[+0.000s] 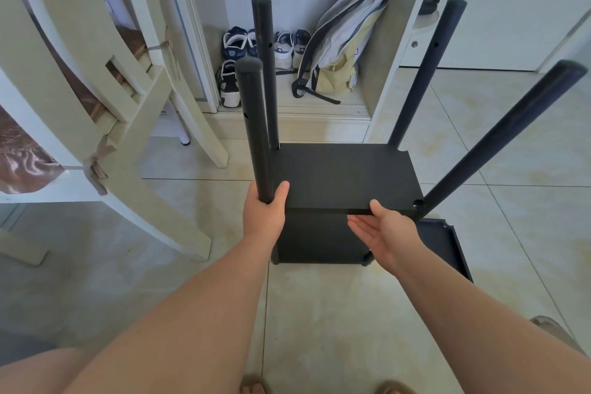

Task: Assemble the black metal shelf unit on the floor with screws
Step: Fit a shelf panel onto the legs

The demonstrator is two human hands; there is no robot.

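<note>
two hands on the shelf unit [319,240]: left hand [263,213] wraps the near-left pole [256,128], i judge to steady it; right hand [382,230], fingers straight, props the near edge of the upper panel [345,176] level for fastening. unit stands on floor tiles [319,313].

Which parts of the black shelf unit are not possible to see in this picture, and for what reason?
Head view: bottom of the near-left black round metal post and its joint, covered by the left hand that grips it.
Head view: lower black shelf panel, mostly under the upper black shelf panel and behind the right hand.
Head view: screws, none can be made out, hidden or too small.
</note>
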